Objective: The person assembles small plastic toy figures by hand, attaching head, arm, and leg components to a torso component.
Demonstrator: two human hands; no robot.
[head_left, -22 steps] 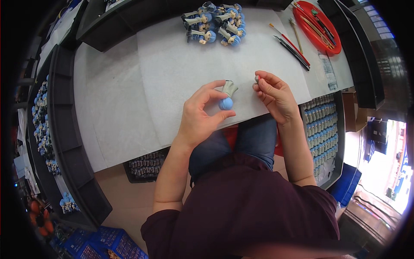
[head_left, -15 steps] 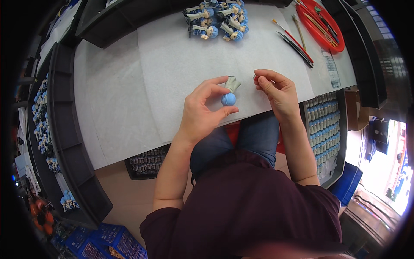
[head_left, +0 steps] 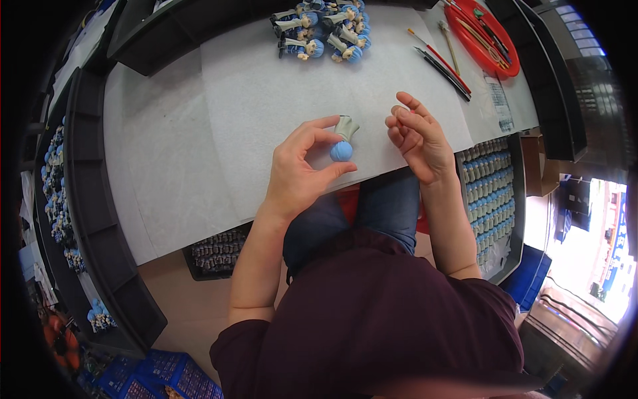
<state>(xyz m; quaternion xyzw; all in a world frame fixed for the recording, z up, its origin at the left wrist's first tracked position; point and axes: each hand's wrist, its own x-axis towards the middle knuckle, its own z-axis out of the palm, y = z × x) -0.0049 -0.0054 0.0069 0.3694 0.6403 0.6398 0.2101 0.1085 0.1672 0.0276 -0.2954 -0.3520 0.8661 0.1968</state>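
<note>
Between the thumb and fingers of my left hand [head_left: 297,163] is a small figurine [head_left: 341,151] with blue hair and a pale grey-green coat. Its head points toward me and its body away, just above the white paper near the table edge. To the right of it, my right hand [head_left: 425,143] is raised with thumb and forefinger pinched together and the other fingers loosely curled. A speck of red shows at that pinch, too small and hidden to name. The two hands are apart.
Several blue-haired figurines [head_left: 309,48] lie at the table's far side. Brushes [head_left: 444,72] and a red oval tray [head_left: 463,43] of tools are at the far right. Dark bins [head_left: 109,219] flank the table, and a tray of figurine rows [head_left: 488,196] stands at lower right.
My right hand has turned and its fingers have lifted away from the table. The red bit at its fingertips is now more hidden. My left hand keeps its hold on the figurine.
</note>
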